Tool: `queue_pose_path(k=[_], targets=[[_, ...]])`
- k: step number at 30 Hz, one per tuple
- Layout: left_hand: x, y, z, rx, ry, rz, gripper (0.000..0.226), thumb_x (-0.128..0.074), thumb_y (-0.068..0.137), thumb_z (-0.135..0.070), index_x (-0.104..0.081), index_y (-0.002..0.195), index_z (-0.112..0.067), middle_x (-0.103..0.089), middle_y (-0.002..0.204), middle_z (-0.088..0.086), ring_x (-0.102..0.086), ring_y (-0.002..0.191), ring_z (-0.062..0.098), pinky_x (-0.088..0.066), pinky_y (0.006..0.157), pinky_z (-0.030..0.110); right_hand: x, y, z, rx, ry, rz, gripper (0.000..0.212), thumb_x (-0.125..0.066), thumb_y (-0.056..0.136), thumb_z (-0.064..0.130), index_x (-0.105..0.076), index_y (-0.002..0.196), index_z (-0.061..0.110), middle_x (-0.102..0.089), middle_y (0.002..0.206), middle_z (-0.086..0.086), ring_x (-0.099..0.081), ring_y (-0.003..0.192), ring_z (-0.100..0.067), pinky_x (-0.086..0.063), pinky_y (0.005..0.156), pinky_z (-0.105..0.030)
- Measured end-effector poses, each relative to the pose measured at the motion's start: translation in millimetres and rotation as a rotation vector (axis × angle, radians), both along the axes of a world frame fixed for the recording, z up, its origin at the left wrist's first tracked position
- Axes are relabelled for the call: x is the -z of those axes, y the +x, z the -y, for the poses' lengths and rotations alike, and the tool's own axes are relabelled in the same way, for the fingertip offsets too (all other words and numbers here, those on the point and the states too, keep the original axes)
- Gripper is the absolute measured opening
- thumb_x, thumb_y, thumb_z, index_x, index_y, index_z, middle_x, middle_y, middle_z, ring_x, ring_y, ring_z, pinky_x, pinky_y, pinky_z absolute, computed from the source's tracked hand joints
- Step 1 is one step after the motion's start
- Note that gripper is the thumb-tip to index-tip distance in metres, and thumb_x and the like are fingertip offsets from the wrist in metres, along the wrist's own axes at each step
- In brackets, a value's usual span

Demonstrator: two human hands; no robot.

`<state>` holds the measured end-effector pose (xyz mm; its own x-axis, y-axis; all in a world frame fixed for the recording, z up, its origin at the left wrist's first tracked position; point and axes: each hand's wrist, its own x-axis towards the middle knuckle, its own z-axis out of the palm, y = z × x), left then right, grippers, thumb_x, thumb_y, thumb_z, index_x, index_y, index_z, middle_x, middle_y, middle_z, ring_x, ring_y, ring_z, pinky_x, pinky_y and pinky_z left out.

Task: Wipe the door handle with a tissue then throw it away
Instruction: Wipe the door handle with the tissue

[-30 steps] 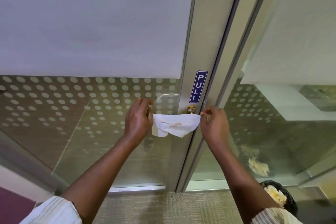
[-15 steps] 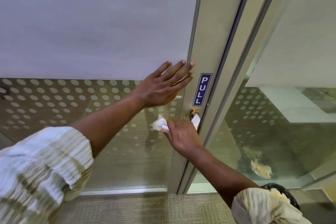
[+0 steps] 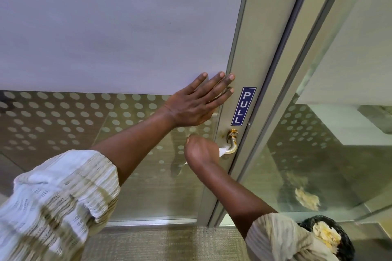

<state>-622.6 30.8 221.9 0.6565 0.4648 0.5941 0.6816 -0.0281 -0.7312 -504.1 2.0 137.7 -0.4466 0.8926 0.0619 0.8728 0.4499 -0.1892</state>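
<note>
A brass lever door handle (image 3: pixel 232 141) sticks out of the metal door stile just below a blue PULL sticker (image 3: pixel 243 106). My right hand (image 3: pixel 200 151) is closed around the lever with a white tissue (image 3: pixel 223 151) wrapped between palm and metal; only a small corner of tissue shows beside the fingers. My left hand (image 3: pixel 198 103) lies flat on the door above the handle, fingers spread across the frosted panel and the stile, holding nothing.
The glass door (image 3: pixel 106 38) is frosted above and dotted below. A fixed glass panel (image 3: pixel 331 154) stands to the right. A black-lined bin (image 3: pixel 331 239) with crumpled paper sits on the carpet at the lower right, by my right elbow.
A second ago both hands held the tissue stretched in front of the handle. My left hand let go and rose to press flat on the door. My right hand closed the tissue around the lever.
</note>
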Motion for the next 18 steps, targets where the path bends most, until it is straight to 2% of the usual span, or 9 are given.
queue_pose_path(k=[2,4,7,9,11,13,16,18], targets=[[0,0,0,0.009,-0.008,0.003,0.069,-0.048,0.105,-0.036,-0.030,0.166,-0.008,-0.027,0.171,0.019,-0.024,0.158,0.037,-0.007,0.130,0.053,9,18,2,-0.222,0.219,-0.062,0.029,-0.040,0.104,0.028,-0.064,0.101,0.010,-0.070,0.081,-0.012,-0.064,0.065,-0.032,-0.030,0.052,-0.032],[-1,0,1,0.014,-0.017,0.006,0.068,-0.048,0.106,-0.035,-0.032,0.165,-0.008,-0.028,0.171,0.019,-0.025,0.158,0.037,-0.008,0.130,0.053,19,37,-3,-0.415,0.392,-0.066,0.029,-0.045,0.105,0.031,-0.060,0.114,0.008,-0.069,0.085,-0.011,-0.061,0.064,-0.029,-0.036,0.052,-0.033],[-3,0,2,0.027,-0.025,0.010,0.066,-0.048,0.106,-0.032,-0.034,0.165,-0.008,-0.031,0.170,0.019,-0.029,0.158,0.036,-0.013,0.129,0.053,35,68,-13,-0.559,0.447,-0.032,0.048,-0.058,0.100,0.026,-0.048,0.143,0.006,-0.067,0.099,-0.011,-0.062,0.080,-0.028,-0.050,0.068,-0.038],[-3,0,2,0.032,-0.015,0.012,0.065,-0.049,0.105,-0.031,-0.036,0.164,-0.008,-0.032,0.169,0.018,-0.031,0.157,0.036,-0.018,0.128,0.053,40,92,-21,-0.545,0.465,-0.054,0.049,-0.052,0.101,0.028,-0.046,0.145,0.007,-0.067,0.100,-0.010,-0.061,0.084,-0.029,-0.051,0.073,-0.040],[-3,0,2,0.032,-0.011,0.011,0.064,-0.048,0.105,-0.031,-0.036,0.164,-0.008,-0.032,0.169,0.018,-0.031,0.157,0.035,-0.019,0.127,0.053,40,105,-29,-0.557,0.508,-0.091,0.038,-0.045,0.101,0.033,-0.055,0.129,0.009,-0.065,0.094,-0.010,-0.060,0.079,-0.031,-0.049,0.070,-0.040],[-2,0,2,0.036,-0.011,0.014,0.065,-0.048,0.104,-0.030,-0.036,0.164,-0.008,-0.032,0.169,0.018,-0.031,0.157,0.035,-0.019,0.128,0.053,33,101,-26,-0.551,0.512,-0.128,0.032,-0.046,0.099,0.039,-0.060,0.101,0.010,-0.063,0.083,-0.011,-0.059,0.071,-0.033,-0.046,0.065,-0.040],[-1,0,1,0.035,-0.008,0.010,0.066,-0.049,0.104,-0.031,-0.036,0.164,-0.008,-0.032,0.170,0.018,-0.030,0.157,0.035,-0.018,0.128,0.053,18,79,-11,-0.398,0.473,-0.132,0.046,-0.054,0.093,0.051,-0.060,0.070,0.012,-0.063,0.062,-0.009,-0.060,0.056,-0.031,-0.044,0.054,-0.035],[-1,-1,0,0.035,-0.001,0.009,0.066,-0.049,0.104,-0.031,-0.035,0.164,-0.008,-0.032,0.170,0.018,-0.029,0.157,0.036,-0.015,0.129,0.053,6,64,-7,-0.265,0.358,-0.060,0.059,-0.053,0.093,0.060,-0.046,0.052,0.019,-0.056,0.051,-0.005,-0.059,0.051,-0.029,-0.037,0.053,-0.031]])
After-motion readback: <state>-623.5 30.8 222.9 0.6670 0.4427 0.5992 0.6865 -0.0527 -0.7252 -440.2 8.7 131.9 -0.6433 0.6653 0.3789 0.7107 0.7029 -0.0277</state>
